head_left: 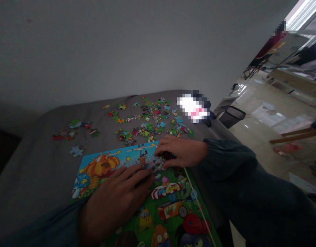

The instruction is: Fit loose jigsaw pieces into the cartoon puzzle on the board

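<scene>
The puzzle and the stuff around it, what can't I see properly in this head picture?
In the head view:
- Puzzle: part is hidden under the left hand; the near end is cut off by the bottom edge.
- Right hand: its fingers hide whether it pinches a piece.
- Loose pieces: too small to read each picture.
- White thing: blurred into squares.

Puzzle pieces [147,130] behind the board [158,192]

gry wall [116,51] behind, pixelated wht item [192,107], blk-rimmed bin [229,118] at rt, shiny flr [258,133]
</scene>
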The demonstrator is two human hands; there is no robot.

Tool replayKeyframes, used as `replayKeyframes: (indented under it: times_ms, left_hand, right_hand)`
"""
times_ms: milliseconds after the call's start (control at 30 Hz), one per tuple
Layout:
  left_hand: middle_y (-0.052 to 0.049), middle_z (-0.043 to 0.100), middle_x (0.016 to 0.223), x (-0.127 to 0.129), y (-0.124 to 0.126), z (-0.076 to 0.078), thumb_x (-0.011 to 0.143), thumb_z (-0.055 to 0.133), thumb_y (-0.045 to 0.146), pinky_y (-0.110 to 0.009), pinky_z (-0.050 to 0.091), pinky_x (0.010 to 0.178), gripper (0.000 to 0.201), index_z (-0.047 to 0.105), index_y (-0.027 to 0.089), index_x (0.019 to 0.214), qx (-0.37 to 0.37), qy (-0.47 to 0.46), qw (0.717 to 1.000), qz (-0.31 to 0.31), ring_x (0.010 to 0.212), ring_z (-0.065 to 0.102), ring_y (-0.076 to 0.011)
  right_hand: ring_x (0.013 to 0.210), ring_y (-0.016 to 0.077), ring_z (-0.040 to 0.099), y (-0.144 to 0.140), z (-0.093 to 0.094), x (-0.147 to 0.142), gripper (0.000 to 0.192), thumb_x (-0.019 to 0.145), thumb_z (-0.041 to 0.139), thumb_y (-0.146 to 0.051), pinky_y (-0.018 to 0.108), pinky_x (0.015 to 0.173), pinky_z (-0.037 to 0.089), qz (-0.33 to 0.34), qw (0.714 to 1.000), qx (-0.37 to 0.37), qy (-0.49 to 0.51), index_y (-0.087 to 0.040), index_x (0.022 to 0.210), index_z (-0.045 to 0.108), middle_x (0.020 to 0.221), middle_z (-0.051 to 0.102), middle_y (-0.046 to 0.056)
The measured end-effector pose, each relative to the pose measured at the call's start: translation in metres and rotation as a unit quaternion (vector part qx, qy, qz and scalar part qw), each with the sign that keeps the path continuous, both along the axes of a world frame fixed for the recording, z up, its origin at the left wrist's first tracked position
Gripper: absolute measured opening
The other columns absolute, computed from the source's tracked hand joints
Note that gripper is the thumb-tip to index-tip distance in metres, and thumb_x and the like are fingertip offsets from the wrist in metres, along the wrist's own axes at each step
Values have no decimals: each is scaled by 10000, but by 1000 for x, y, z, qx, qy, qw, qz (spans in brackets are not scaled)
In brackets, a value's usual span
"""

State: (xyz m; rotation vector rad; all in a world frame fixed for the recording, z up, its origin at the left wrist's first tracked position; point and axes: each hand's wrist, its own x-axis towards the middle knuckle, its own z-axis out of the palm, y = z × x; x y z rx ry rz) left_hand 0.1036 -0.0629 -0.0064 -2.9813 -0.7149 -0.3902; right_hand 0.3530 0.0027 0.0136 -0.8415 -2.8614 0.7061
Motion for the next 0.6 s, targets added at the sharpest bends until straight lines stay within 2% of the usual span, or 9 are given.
replayKeyframes:
  times_ms: [133,300,467,600]
  left_hand:
    - [5,695,1147,1,0,1,960,469,195,-392,481,824,261,658,241,1135,-2,-4,1000,-3,1016,621,-231]
    - [2,693,1166,0,0,0,971,436,185,-404,488,826,283,656,230,1143,1,-3,1000,-2,1035,621,-237]
    - [2,703,1142,1,-1,1,956,463,177,-417,496,818,278,646,229,1159,0,2,1000,-1,1012,628,-245]
    - [5,706,1132,1,-1,2,973,429,186,-419,503,812,284,651,229,1146,1,-5,1000,4,1015,631,-245]
  right_hand:
    - [993,220,519,1,0,0,233,840,698,-244,371,888,403,-10,1000,13,-7,-132,1038,651,1001,615,91]
    - [958,199,525,2,-2,0,109,837,684,-165,343,867,402,-24,1000,-12,1,-123,931,648,956,617,74]
    - [952,208,523,2,-2,1,214,831,702,-215,354,861,411,-47,999,2,-7,-123,1016,646,979,606,83]
    - [949,206,522,1,-2,0,172,838,694,-209,347,859,406,-51,999,-3,-12,-124,984,660,957,617,78]
